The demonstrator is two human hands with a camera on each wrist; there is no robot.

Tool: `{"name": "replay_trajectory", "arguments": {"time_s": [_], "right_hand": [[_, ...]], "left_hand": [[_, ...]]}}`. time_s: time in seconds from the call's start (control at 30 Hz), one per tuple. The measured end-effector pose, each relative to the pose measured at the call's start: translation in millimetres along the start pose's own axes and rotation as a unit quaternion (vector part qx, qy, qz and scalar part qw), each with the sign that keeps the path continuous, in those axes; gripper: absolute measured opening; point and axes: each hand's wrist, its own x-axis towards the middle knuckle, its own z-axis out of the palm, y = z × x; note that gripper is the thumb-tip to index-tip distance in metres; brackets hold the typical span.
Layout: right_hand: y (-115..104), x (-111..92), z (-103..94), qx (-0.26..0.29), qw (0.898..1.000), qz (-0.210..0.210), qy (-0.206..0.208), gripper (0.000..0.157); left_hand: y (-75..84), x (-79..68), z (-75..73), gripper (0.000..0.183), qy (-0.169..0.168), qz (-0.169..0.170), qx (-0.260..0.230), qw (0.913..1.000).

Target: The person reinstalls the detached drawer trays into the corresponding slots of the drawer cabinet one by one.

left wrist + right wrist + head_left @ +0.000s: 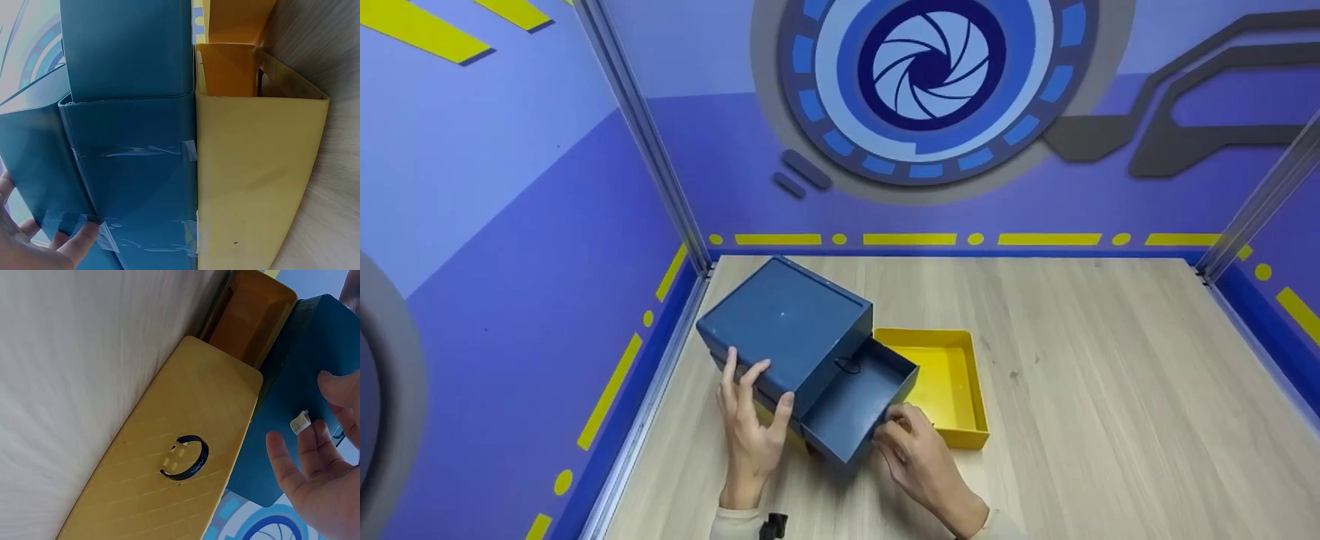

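A stacked drawer unit [784,315] stands at the left of the table, with blue casings above a yellow casing [253,169]. Its blue drawer [851,420] is pulled partway out. Below it, the yellow drawer [981,409] extends farther to the right. My left hand [754,435] rests its spread fingers on the top blue casing's side and upper edge. At the blue drawer's front is my right hand [919,457], its fingers bent. In the right wrist view, that hand [326,484] touches the drawer front, one fingertip against a small white tab [301,422], thumb and fingers apart.
A black curved handle [197,461] sits on the yellow drawer's front. Clear tape [146,151] joins the casings' sides. Wood-grain tabletop [1110,390] extends to the right. Blue printed wall panels [697,172] and metal corner posts [645,135] enclose the table.
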Motion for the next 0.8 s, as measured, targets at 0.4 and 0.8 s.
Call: {"name": "replay_trajectory", "arguments": {"time_s": [0.4,0.8], "right_hand": [[-0.1,0.4,3.1,0.011,1.0,0.003,0.006,0.023],[-0.7,4.3,4.3,0.016,1.0,0.0,0.002,0.021]], "left_hand": [[-0.3,0.2,1.1,0.054,0.001,0.003,0.0,1.0],[0.8,0.5,0.7,0.053,0.002,-0.008,0.009,0.9999]]}}
